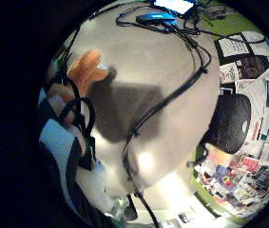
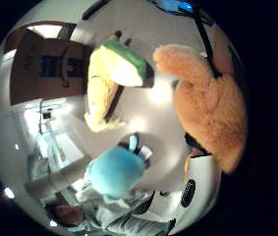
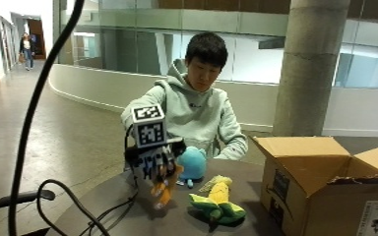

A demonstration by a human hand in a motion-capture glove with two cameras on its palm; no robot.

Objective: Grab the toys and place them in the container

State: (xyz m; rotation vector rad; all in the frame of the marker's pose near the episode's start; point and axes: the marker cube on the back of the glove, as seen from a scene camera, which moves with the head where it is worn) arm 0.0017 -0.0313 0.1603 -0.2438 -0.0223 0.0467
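Count on table: three plush toys, one orange (image 3: 162, 189), one blue (image 3: 191, 164), one yellow-green (image 3: 218, 202); one open cardboard box (image 3: 320, 187); one gloved right hand (image 3: 155, 162).

The orange toy (image 2: 209, 105), the blue toy (image 3: 192, 164) and the yellow-and-green toy (image 3: 218, 201) all look like soft, fuzzy plush cloth, the open box (image 3: 320, 184) is matt brown cardboard, and the table (image 1: 148, 61) is smooth with a slight sheen.

Cardboard box (image 3: 320, 182) cut off at the edge, interior hidden
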